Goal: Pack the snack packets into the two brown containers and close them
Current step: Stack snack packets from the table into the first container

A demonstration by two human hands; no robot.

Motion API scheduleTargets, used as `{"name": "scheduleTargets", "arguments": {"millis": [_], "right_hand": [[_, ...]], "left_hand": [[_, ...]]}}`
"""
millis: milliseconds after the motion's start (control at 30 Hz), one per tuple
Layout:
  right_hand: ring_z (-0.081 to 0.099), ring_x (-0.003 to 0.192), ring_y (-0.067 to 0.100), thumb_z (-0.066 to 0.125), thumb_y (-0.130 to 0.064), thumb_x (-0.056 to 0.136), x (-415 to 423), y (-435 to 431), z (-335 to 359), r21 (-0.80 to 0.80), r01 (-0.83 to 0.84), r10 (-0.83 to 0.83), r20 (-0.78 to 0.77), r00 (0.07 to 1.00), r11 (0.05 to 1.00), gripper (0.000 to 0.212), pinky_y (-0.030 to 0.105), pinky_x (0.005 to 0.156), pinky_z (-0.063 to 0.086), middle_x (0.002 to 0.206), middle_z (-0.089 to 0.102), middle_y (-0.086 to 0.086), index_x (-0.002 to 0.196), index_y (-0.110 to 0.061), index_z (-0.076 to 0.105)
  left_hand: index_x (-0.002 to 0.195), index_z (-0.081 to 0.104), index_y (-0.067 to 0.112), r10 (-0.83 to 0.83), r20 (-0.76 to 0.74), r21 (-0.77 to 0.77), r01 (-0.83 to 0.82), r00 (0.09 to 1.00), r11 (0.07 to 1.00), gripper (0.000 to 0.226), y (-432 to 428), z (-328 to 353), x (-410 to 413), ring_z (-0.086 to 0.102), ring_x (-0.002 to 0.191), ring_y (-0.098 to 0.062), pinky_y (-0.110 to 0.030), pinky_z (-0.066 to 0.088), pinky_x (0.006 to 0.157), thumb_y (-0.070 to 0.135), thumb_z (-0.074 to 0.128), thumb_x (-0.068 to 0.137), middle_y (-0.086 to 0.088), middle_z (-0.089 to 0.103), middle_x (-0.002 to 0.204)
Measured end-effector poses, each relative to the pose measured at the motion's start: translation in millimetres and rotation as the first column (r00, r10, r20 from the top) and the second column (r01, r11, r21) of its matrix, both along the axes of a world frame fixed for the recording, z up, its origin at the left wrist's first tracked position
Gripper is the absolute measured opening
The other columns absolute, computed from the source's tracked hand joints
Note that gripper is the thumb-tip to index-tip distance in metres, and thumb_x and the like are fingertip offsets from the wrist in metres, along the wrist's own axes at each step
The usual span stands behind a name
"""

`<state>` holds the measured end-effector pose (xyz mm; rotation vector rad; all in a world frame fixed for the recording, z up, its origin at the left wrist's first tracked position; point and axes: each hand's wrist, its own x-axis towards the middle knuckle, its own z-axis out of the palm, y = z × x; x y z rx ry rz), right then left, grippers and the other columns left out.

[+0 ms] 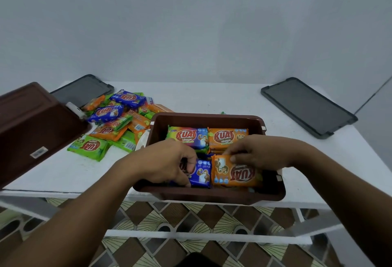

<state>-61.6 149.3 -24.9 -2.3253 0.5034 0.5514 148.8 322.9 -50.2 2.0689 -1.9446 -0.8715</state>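
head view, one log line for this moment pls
stage: packing | left hand: on blue packet | right hand: on orange packet | box: open | pile: unpacked | lids: off

A plain pale grey wall (191, 22) rises behind the white bench (212, 99); brown-and-cream patterned tile floor (191, 213) lies below

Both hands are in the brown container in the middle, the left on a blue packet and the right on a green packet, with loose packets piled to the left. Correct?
Not quite. The head view shows the right hand on an orange packet, not green. The rest holds: left hand on the blue packet inside the brown container, loose packets piled left.
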Motion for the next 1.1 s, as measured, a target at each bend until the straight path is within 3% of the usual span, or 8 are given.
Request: {"name": "scheduleTargets", "arguments": {"millis": [133,267,400,633,767,933,1100], "right_hand": [[0.063,0.109,0.006,0.044,-0.039,0.106,3,5,-3,-0.054,-0.097,0.093,-0.078,0.993,0.994,0.034,0.028,0.097,0.053,0.126,0.063,-0.014,0.136,-0.031,0.057],[0.063,0.112,0.009,0.040,-0.040,0.107,8,9,-5,-0.123,-0.215,0.191,-0.182,0.965,0.969,0.038,0.029,0.099,0.052,0.129,0.064,-0.007,0.138,-0.026,0.056],[0.063,0.113,0.009,0.040,-0.039,0.107,10,9,-3,-0.125,-0.238,0.209,-0.205,0.956,0.963,0.039,0.029,0.099,0.052,0.130,0.064,-0.006,0.140,-0.027,0.055],[0.061,0.116,0.012,0.047,-0.049,0.102,12,13,-5,-0.128,-0.280,0.250,-0.212,0.945,0.951,0.045,0.033,0.101,0.051,0.132,0.062,-0.006,0.140,-0.026,0.053],[0.054,0.125,0.015,0.050,-0.055,0.098,15,15,-12,-0.110,-0.262,0.231,-0.237,0.944,0.959,0.054,0.037,0.106,0.047,0.140,0.055,-0.005,0.146,-0.029,0.044],[0.055,0.125,0.020,0.050,-0.051,0.100,25,11,-11,-0.028,-0.250,0.229,-0.312,0.922,0.968,0.053,0.037,0.105,0.047,0.139,0.055,0.000,0.147,-0.026,0.043],[0.061,0.121,0.026,0.053,-0.042,0.101,41,1,-17,0.123,-0.212,0.243,-0.390,0.888,0.970,0.048,0.041,0.103,0.050,0.135,0.060,0.010,0.143,-0.018,0.047]], "left_hand": [[0.092,0.066,0.032,0.020,-0.048,0.030,-0.019,0.999,0.999,0.023,-1,1,1,0.057,0.112,-0.002,-0.032,0.059,0.081,0.039,0.084,0.080,0.015,0.066,0.120],[0.123,0.062,0.029,0.062,-0.082,0.120,-0.052,0.995,0.991,0.042,-4,7,5,0.060,0.106,-0.002,-0.020,0.054,0.084,0.033,0.081,0.085,0.019,0.062,0.115],[0.136,0.057,0.031,-0.032,-0.018,0.266,0.035,0.999,0.963,0.046,-10,11,5,0.060,0.111,-0.006,-0.027,0.056,0.091,0.042,0.070,0.093,0.012,0.062,0.127],[0.151,0.040,0.036,-0.115,0.052,0.387,0.086,0.992,0.918,0.064,-14,15,0,0.053,0.122,-0.010,-0.034,0.049,0.102,0.051,0.064,0.094,0.012,0.052,0.142],[0.150,0.040,0.034,-0.134,0.035,0.441,0.105,0.990,0.891,0.061,-21,18,-2,0.054,0.119,-0.010,-0.030,0.050,0.098,0.049,0.064,0.095,0.009,0.053,0.140],[0.147,0.041,0.035,-0.111,-0.013,0.524,0.101,0.994,0.846,0.059,-29,13,-2,0.059,0.116,-0.013,-0.040,0.054,0.100,0.043,0.065,0.094,0.005,0.056,0.135],[0.144,0.046,0.029,-0.111,-0.059,0.589,0.125,0.992,0.799,0.056,-41,11,-3,0.062,0.116,-0.018,-0.042,0.054,0.099,0.037,0.066,0.093,0.000,0.060,0.132]]}}
